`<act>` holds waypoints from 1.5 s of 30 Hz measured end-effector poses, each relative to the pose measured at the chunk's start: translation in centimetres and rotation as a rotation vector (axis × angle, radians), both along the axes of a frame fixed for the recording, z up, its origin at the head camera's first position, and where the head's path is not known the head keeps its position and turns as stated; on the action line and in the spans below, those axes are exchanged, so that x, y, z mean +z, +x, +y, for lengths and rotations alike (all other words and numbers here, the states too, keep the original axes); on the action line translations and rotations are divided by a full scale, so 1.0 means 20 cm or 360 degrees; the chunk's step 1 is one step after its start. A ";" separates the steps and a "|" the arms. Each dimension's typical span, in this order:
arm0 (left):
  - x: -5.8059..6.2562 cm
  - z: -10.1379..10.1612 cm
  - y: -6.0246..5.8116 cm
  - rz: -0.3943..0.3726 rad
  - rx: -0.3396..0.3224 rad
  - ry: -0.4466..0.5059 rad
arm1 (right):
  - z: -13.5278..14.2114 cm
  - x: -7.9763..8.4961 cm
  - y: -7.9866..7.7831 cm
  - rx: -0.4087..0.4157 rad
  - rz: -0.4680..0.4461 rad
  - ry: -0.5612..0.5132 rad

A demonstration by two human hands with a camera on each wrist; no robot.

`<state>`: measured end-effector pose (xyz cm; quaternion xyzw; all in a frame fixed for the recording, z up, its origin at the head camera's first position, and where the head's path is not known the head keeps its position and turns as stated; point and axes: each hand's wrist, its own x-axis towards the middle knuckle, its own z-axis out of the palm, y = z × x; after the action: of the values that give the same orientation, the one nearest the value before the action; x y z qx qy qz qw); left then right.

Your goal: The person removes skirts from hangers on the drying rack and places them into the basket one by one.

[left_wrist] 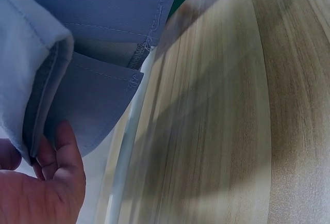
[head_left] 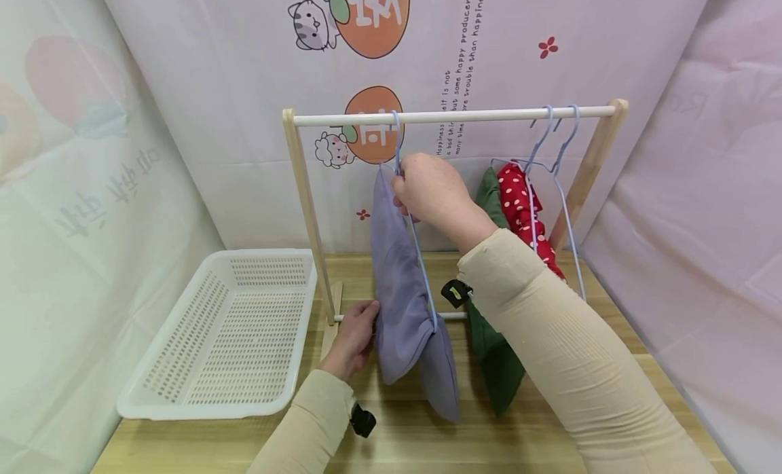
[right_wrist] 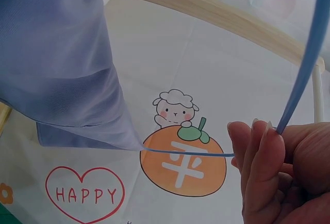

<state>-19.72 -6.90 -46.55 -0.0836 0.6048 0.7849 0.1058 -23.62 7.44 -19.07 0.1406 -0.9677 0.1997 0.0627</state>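
Observation:
A lavender garment (head_left: 397, 277) hangs on a light-blue hanger (head_left: 421, 257), whose hook is at the rack's top rail (head_left: 464, 116). My right hand (head_left: 434, 195) pinches the hanger just below the hook; the right wrist view shows its fingers (right_wrist: 263, 167) and thumb on the thin blue wire. Lower down, my left hand (head_left: 354, 338) is at the garment's left edge. In the left wrist view, that hand (left_wrist: 46, 182) pinches the edge of the cloth between thumb and fingers, beside stitched hems. Part of the hanger is hidden by the garment and the right hand.
Farther right on the rack hang a green garment (head_left: 495, 358) and a red polka-dot garment (head_left: 516, 195), partly behind my right arm. A white perforated basket (head_left: 214, 413) stands left of the rack on the wooden table (head_left: 415, 453). Printed cloth walls enclose the table.

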 end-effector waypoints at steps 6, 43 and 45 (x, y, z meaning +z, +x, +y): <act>0.00 -0.01 0.00 0.0043 0.0015 0.0047 | 0.00 0.00 0.00 -0.0006 -0.0006 -0.0005; 0.02 -0.07 -0.01 0.0054 0.0175 0.0139 | 0.01 0.00 0.00 -0.0017 0.0000 -0.0002; 0.03 -0.07 -0.01 0.0068 0.0159 0.0152 | 0.02 0.00 0.00 -0.0016 0.0000 -0.0003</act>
<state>-19.91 -8.37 -46.05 -0.0916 0.5639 0.8187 0.0574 -23.60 7.75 -19.10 0.1358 -0.9682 0.2003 0.0639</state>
